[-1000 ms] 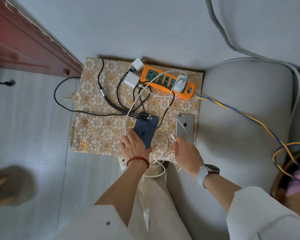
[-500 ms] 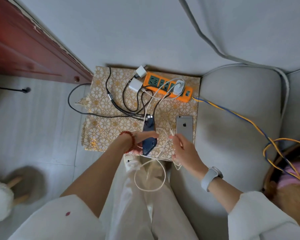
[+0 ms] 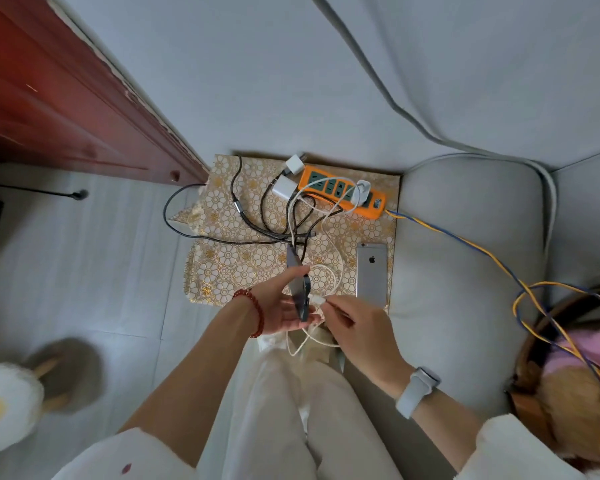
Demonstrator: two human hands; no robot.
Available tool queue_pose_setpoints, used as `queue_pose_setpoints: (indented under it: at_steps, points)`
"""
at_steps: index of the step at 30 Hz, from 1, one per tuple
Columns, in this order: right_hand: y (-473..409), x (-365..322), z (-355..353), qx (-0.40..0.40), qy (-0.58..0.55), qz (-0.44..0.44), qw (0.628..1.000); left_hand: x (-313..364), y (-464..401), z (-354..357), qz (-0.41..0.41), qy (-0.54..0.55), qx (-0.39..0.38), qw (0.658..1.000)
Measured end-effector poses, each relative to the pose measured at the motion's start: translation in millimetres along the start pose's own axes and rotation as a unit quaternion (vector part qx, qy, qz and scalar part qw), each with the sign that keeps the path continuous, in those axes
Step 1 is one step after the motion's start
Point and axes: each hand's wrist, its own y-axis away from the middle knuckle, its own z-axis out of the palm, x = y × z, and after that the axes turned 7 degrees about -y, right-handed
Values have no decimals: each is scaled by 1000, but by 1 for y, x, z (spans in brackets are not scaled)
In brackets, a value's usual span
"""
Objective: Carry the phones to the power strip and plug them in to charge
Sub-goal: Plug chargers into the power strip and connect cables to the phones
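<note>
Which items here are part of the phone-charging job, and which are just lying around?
In use:
dark blue phone, held by left hand
white cable, pinched by right hand
silver iPhone
orange power strip

Lying about:
black cables
loose white adapters
slipper

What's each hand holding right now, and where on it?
Left hand grips the dark phone by its long edges. Right hand pinches the white cable near its connector end, beside the phone's bottom.
</note>
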Motion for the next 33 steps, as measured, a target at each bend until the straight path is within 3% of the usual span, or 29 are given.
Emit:
queue_pose_setpoints:
  at_steps: [10, 17, 22, 27, 29, 31, 33]
  points:
    - [1, -15, 27, 17, 141, -4, 990, -5, 13, -2, 57, 98, 101, 988]
    - [-2, -29, 38, 7, 265, 1, 964, -11, 6, 10, 124, 141, 211, 959]
    - [-2, -27, 45, 2, 251, -14, 968, -14, 8, 4, 136, 140, 238, 952]
    - [-6, -23, 59, 6, 186, -30, 982, -12, 8, -17, 114, 118, 217, 962]
    - [-12, -20, 64, -39, 159, -37, 986, -8, 5, -30, 119, 114, 210, 964]
    - [-21, -14, 68, -142, 165, -17, 976, -7, -4, -45, 130, 76, 234, 961]
    - [-30, -8, 66, -211, 139, 25, 967, -12, -16, -60, 138, -34, 288, 947]
